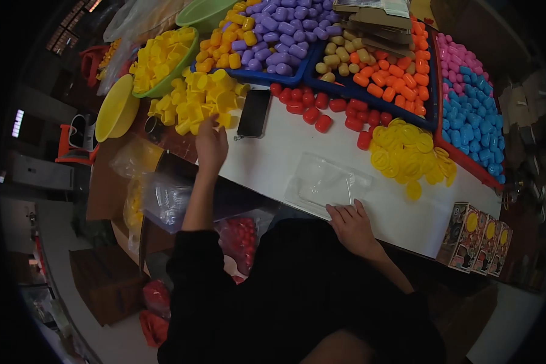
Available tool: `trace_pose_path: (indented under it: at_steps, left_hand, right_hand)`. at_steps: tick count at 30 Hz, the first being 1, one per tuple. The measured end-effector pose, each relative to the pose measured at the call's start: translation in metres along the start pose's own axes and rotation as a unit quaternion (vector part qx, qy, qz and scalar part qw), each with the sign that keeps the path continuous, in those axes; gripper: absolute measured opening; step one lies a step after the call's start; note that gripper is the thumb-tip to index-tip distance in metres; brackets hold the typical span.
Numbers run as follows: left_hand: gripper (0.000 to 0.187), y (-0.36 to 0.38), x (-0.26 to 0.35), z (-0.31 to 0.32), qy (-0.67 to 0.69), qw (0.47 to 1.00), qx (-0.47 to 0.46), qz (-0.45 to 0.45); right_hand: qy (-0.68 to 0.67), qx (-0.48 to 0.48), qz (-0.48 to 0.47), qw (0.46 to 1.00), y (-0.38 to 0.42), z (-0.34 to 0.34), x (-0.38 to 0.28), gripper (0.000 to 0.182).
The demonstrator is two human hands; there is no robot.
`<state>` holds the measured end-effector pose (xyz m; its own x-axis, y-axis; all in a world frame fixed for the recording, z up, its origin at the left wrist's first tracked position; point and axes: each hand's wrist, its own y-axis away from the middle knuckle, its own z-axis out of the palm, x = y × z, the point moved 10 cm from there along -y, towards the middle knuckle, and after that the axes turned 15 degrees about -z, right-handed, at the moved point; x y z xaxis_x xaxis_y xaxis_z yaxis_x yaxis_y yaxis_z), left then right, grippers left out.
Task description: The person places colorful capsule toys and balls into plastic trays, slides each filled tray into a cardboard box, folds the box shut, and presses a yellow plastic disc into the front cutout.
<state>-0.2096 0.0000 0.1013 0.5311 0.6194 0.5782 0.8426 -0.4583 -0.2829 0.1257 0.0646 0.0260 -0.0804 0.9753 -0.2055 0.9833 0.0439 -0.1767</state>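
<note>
My left hand (211, 145) reaches to the near side of a loose pile of yellow plastic cups (201, 91). Its fingers are extended and a little apart, with the tips against the cups; no cup shows clearly in the grasp. A clear moulded plastic tray (321, 182) lies on the white table (406, 212) in front of me. On the tray's near right edge rests my right hand (352, 229), its fingers spread and holding nothing. Just right of my left hand lies a black phone (254, 113).
Red capsules (323, 124) and yellow discs (400, 151) lie beyond the tray. Blue bins hold purple capsules (279, 36) and orange capsules (394, 79); a red bin holds blue capsules (473, 133). Printed boxes (476, 239) stand at right. An open carton (112, 188) is at left.
</note>
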Motion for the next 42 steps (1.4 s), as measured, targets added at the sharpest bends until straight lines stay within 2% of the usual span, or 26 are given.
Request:
trace_pose_path:
  at_steps: [1, 2, 4, 5, 6, 8, 12, 14, 15, 16, 17, 18, 20, 22, 23, 24, 25, 26, 27, 29, 31, 33, 35, 36, 38, 42]
  left_hand:
    - [0.042, -0.025, -0.005, 0.007, -0.055, 0.997, 0.043, 0.016]
    - [0.042, -0.036, 0.004, 0.012, -0.049, 0.998, 0.037, 0.024]
    - [0.053, -0.055, 0.005, 0.028, -0.279, 0.958, 0.021, -0.064]
    - [0.061, -0.059, 0.005, 0.032, -0.282, 0.958, 0.034, -0.029]
    - [0.061, -0.056, 0.011, 0.037, -0.279, 0.960, 0.029, -0.019]
    - [0.063, -0.046, -0.002, 0.053, -0.330, 0.940, -0.042, -0.075]
    - [0.062, -0.042, -0.041, 0.056, -0.293, 0.946, -0.079, -0.118]
    - [0.052, -0.037, -0.023, 0.011, 0.001, 0.997, -0.001, -0.079]
    - [0.039, -0.035, -0.041, 0.016, 0.259, 0.957, -0.054, -0.116]
    - [0.039, -0.022, -0.024, 0.012, 0.262, 0.956, -0.063, -0.119]
    - [0.035, 0.001, 0.001, 0.020, 0.421, 0.870, -0.162, -0.199]
    - [0.030, 0.032, 0.025, 0.038, 0.559, 0.741, -0.254, -0.272]
    - [0.023, 0.094, 0.057, 0.079, 0.511, 0.723, -0.411, -0.218]
    - [0.018, 0.143, 0.079, 0.111, 0.322, 0.784, -0.503, -0.168]
    - [0.018, 0.151, 0.080, 0.118, 0.323, 0.780, -0.511, -0.163]
    - [0.017, 0.144, 0.093, 0.106, 0.186, 0.898, -0.398, 0.013]
    - [0.015, 0.152, 0.112, 0.095, 0.041, 0.948, -0.251, 0.190]
    - [0.015, 0.151, 0.096, 0.103, 0.117, 0.949, -0.275, 0.101]
    - [0.015, 0.157, 0.095, 0.111, 0.125, 0.945, -0.280, 0.112]
    - [0.016, 0.151, 0.080, 0.105, 0.276, 0.931, -0.231, 0.053]
    - [0.016, 0.157, 0.077, 0.107, 0.295, 0.925, -0.234, 0.044]
    - [0.018, 0.158, 0.082, 0.109, 0.323, 0.915, -0.239, 0.045]
    - [0.019, 0.157, 0.085, 0.107, 0.300, 0.926, -0.223, 0.060]
    - [0.019, 0.156, 0.086, 0.107, 0.292, 0.928, -0.223, 0.063]
    - [0.019, 0.154, 0.090, 0.108, 0.294, 0.927, -0.223, 0.067]
    - [0.019, 0.153, 0.087, 0.112, 0.297, 0.925, -0.228, 0.062]
  right_hand:
    - [-0.011, 0.039, 0.026, 0.999, -0.004, -0.022, 0.003, 0.053]
    - [-0.020, 0.080, 0.053, 0.995, -0.005, -0.038, 0.006, 0.053]
    - [-0.021, 0.096, 0.072, 0.993, -0.001, -0.049, 0.009, 0.051]
    - [-0.026, 0.112, 0.079, 0.990, 0.001, -0.053, 0.011, 0.050]
    - [-0.022, 0.114, 0.090, 0.989, 0.004, -0.052, 0.014, 0.050]
    - [-0.039, 0.122, 0.101, 0.987, 0.011, -0.046, 0.017, 0.049]
    - [-0.042, 0.128, 0.088, 0.987, 0.014, -0.048, 0.019, 0.048]
    - [-0.065, 0.125, 0.096, 0.985, 0.015, -0.053, 0.023, 0.046]
    - [-0.066, 0.121, 0.100, 0.985, 0.015, -0.051, 0.026, 0.046]
    - [-0.053, 0.105, 0.087, 0.989, 0.013, -0.045, 0.026, 0.045]
    - [-0.040, 0.089, 0.075, 0.992, 0.012, -0.038, 0.025, 0.044]
    - [-0.037, 0.082, 0.086, 0.992, 0.014, -0.028, 0.029, 0.044]
    - [-0.031, 0.074, 0.068, 0.994, 0.013, -0.013, 0.031, 0.041]
    - [-0.028, 0.062, 0.093, 0.993, 0.012, -0.014, 0.037, 0.039]
    - [-0.028, 0.054, 0.110, 0.992, 0.011, -0.015, 0.041, 0.036]
    - [-0.023, 0.054, 0.122, 0.991, 0.010, -0.018, 0.043, 0.036]
    - [-0.064, 0.093, 0.113, 0.987, 0.008, -0.027, 0.044, 0.034]
    - [-0.101, 0.131, 0.103, 0.981, 0.007, -0.037, 0.047, 0.031]
    - [-0.090, 0.133, 0.114, 0.980, 0.004, -0.046, 0.058, 0.031]
    - [-0.052, 0.236, 0.094, 0.966, -0.006, -0.081, 0.084, 0.026]
    - [-0.053, 0.200, 0.134, 0.969, -0.031, -0.082, 0.128, 0.025]
    - [-0.004, -0.029, 0.124, 0.992, -0.065, -0.040, 0.157, 0.021]
    - [0.026, -0.113, 0.083, 0.990, -0.086, -0.011, 0.174, 0.019]
    - [0.033, -0.108, 0.091, 0.989, -0.088, -0.011, 0.181, 0.019]
    - [0.091, -0.095, -0.005, 0.991, -0.096, -0.008, 0.170, 0.010]
    - [0.164, -0.050, -0.024, 0.985, -0.084, -0.011, 0.164, 0.010]
